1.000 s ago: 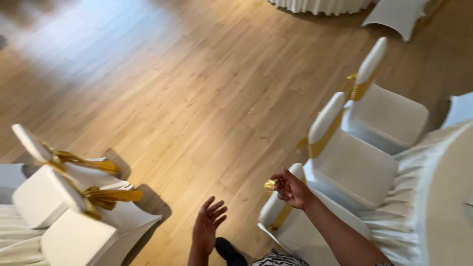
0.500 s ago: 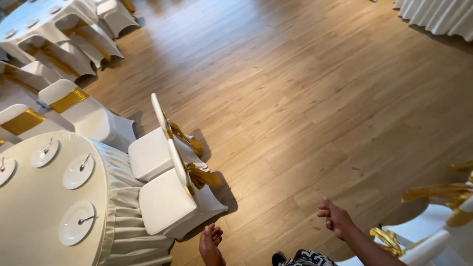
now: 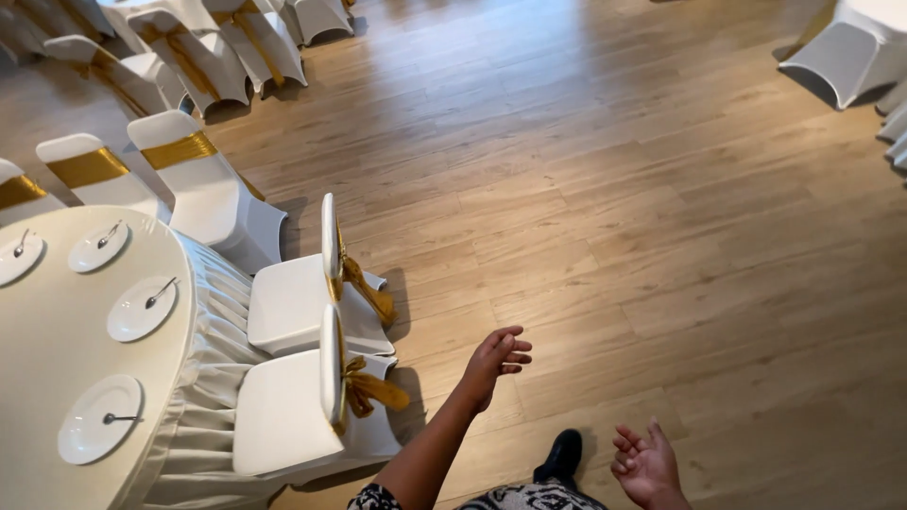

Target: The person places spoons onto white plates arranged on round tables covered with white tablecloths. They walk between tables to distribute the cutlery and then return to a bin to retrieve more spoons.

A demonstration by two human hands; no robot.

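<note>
head view: the left hand [image 3: 493, 359] hangs over the wooden floor [image 3: 661, 208], its fingers [image 3: 515, 346] loosely curled and grasping nothing. it is just beside the gold sash [image 3: 370, 389] tied behind the nearest white-covered chair [image 3: 293, 416]. the right hand [image 3: 646, 465] is low at the frame's bottom edge, palm up, fingers released and empty; its wrist is cut off. a black shoe [image 3: 564, 456] shows between the two arms, partly hidden by patterned clothing. a second covered chair [image 3: 302, 297] stands just behind the first, both pushed up to the round worktop [image 3: 57, 349], whose left part is cut off. white plates [image 3: 140, 308] with cutlery lie on it. no packages, labels or signs can be made out.
</note>
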